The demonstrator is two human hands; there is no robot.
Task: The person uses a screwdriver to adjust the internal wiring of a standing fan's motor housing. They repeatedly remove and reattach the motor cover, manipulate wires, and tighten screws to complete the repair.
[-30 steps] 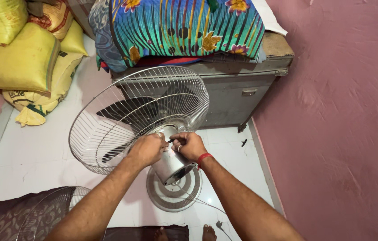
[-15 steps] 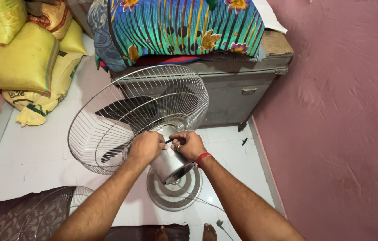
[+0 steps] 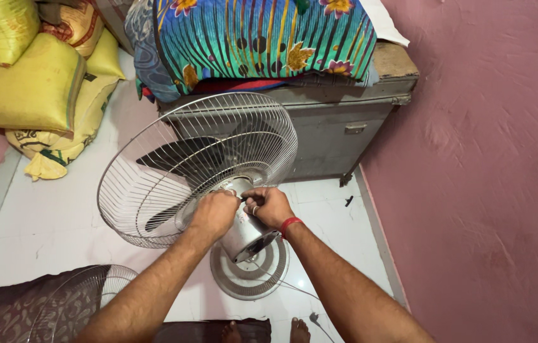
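Pedestal fan [image 3: 218,171] stands on the white tile floor [image 3: 46,222], near the floor's far edge by the grey metal trunk [image 3: 338,130], head tilted so the rear wire guard [image 3: 154,171] opens toward the left. Dark blades [image 3: 180,152] visible inside the guard. Left hand [image 3: 213,215] closed over the top of the silver motor housing [image 3: 243,232] right where it meets the guard hub, fingers curled in a fist-like grip; what exactly it pinches is hidden. Right hand [image 3: 269,206] just beside it, touching the same spot, fingers narrowed on a small dark part at the hub, too small to tell what. Ring on one right finger, red thread [image 3: 290,224] on the right wrist. Round ribbed base [image 3: 250,270] sits on the floor below the motor, a thin cord [image 3: 294,289] trailing off it toward the near edge. A loose second wire guard [image 3: 72,305] lies at the near left corner over a dark patterned cloth [image 3: 2,311]. Yellow sacks [image 3: 34,89] piled at the far left corner. Striped floral bedding [image 3: 262,38] heaped on top of the trunk. Pink wall [image 3: 484,165] along the right edge. Bare toes [image 3: 297,329] show at the near edge.
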